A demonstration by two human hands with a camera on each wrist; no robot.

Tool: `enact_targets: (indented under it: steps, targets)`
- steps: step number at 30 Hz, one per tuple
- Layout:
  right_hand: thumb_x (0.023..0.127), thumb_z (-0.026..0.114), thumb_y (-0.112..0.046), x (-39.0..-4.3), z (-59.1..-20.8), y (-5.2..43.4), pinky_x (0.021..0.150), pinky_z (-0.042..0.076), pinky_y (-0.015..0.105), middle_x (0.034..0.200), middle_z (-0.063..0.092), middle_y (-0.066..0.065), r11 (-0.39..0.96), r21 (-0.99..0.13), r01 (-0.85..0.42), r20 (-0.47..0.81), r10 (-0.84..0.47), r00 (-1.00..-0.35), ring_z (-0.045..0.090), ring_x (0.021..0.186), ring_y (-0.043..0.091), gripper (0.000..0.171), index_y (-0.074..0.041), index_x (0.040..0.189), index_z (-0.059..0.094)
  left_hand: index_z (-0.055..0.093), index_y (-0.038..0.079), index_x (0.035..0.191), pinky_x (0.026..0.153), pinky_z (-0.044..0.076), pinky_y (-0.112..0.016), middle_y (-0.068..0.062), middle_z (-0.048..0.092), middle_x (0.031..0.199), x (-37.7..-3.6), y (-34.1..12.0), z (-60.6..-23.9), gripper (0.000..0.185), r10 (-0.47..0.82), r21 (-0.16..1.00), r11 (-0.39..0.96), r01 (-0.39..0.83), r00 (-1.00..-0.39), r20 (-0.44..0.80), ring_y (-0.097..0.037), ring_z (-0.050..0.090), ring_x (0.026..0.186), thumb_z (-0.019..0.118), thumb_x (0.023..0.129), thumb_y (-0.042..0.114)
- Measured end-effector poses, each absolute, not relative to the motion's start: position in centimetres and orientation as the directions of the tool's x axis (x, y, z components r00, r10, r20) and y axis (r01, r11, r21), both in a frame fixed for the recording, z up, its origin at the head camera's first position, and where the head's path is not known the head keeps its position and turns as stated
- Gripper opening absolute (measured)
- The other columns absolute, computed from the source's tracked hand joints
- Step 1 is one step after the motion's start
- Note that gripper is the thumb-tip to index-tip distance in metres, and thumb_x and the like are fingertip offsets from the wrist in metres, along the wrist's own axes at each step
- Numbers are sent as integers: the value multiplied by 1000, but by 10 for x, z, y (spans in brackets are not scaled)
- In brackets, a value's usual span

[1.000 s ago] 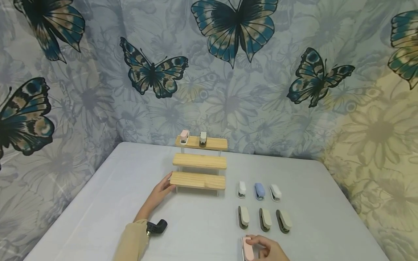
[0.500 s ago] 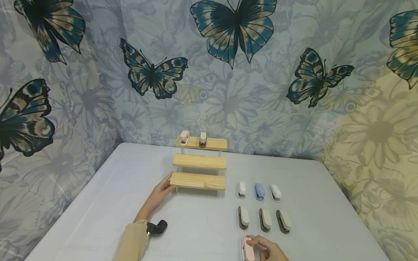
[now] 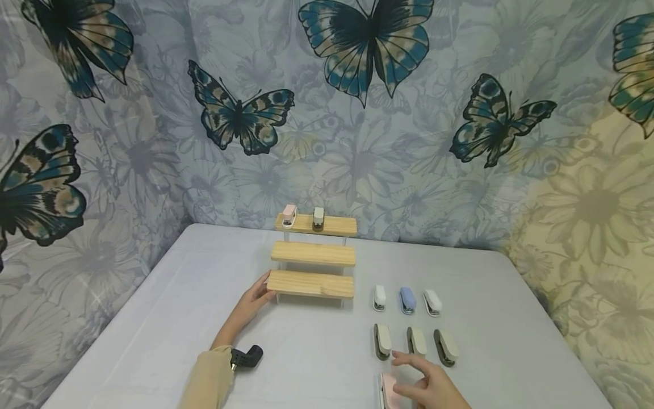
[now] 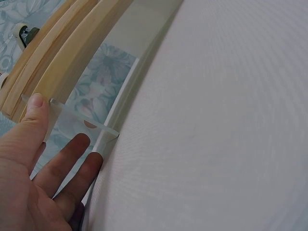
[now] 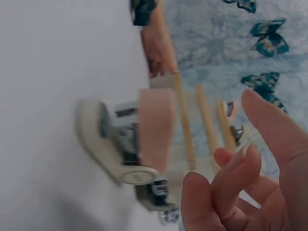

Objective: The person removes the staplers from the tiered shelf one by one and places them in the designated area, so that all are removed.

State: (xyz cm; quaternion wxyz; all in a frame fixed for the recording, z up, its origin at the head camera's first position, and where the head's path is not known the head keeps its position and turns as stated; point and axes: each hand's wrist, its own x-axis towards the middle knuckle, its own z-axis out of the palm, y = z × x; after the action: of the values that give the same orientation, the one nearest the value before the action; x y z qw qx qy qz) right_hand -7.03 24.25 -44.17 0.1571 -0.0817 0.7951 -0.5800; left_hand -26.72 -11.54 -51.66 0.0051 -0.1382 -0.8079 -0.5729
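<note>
Big grey table (image 3: 153, 318) takes up most of the shot, and toward the back of it sits a three-step wooden rack (image 3: 313, 253) with a pink stapler (image 3: 289, 215) and a grey stapler (image 3: 318, 218) on the top step. The left hand (image 3: 251, 302) rests flat on the table at the rack's left end, fingers straight and slightly apart, thumb against the bottom step's edge and the clear side panel (image 4: 79, 126). The right hand (image 3: 429, 384) is down at the near edge with its fingers loosely spread and a bit curled, hovering right beside the pale pink stapler (image 3: 388, 391), which lies on the table at the bottom of the frame; from the wrist view the fingers look clear of it, not gripping anything. Just past that hand there's a row of three beige staplers (image 3: 415, 342), then a further row of two white ones and a blue stapler (image 3: 406, 299).
</note>
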Motion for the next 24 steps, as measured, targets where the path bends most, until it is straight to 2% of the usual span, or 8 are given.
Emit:
enact_targets:
  steps: [5,9,13,17,19,20,24]
  targets:
    - [75,54,-15,-89,-416,238,33,41,30,118,30,21,322,-945,-54,-41,-280,-959,40,31,20,38,2,107,42,25,24,124,78,35,-40,-1,50,101,-269,-117,-515,62,234,932,275,237,-956,174,-16,44,94,53,71,40]
    - [76,52,-13,-109,-396,234,35,41,33,117,33,19,306,-943,-127,37,-283,-958,41,34,22,37,1,109,41,25,22,124,78,35,-40,-1,50,101,-269,-117,-514,63,236,929,281,242,-956,177,-16,45,93,52,71,40]
    - [78,50,-15,-146,-394,236,37,42,33,116,35,16,292,-923,-253,154,-323,-934,43,37,21,37,-4,112,40,25,23,124,77,36,-38,-1,50,102,-269,-117,-516,62,230,927,290,240,-957,176,-14,45,92,52,71,40]
    - [80,48,-21,-225,-449,259,35,39,33,119,34,4,287,-882,-374,276,-331,-903,44,39,17,40,-14,117,36,24,20,125,77,36,-38,-2,50,103,-268,-115,-518,62,244,929,275,249,-952,184,-16,45,92,52,72,39]
    - [79,49,-26,-269,-476,268,35,40,33,119,34,-1,278,-884,-375,303,-269,-914,44,41,18,40,-20,117,37,25,20,125,78,35,-40,-1,50,102,-267,-114,-518,64,238,926,289,242,-955,176,-17,45,93,52,71,40]
    - [78,50,-28,-294,-491,272,35,40,35,117,36,-3,284,-898,-335,284,-205,-937,44,42,21,40,-23,116,38,25,20,125,78,34,-41,-1,51,101,-266,-113,-518,64,232,924,298,238,-957,172,-17,44,94,52,71,41]
    - [74,53,-33,-364,-499,262,42,43,40,108,45,-2,191,-939,-285,282,-43,-958,43,46,30,38,-25,111,44,26,23,124,79,34,-41,2,51,100,-268,-114,-515,63,217,920,313,235,-961,172,-16,45,93,52,71,42]
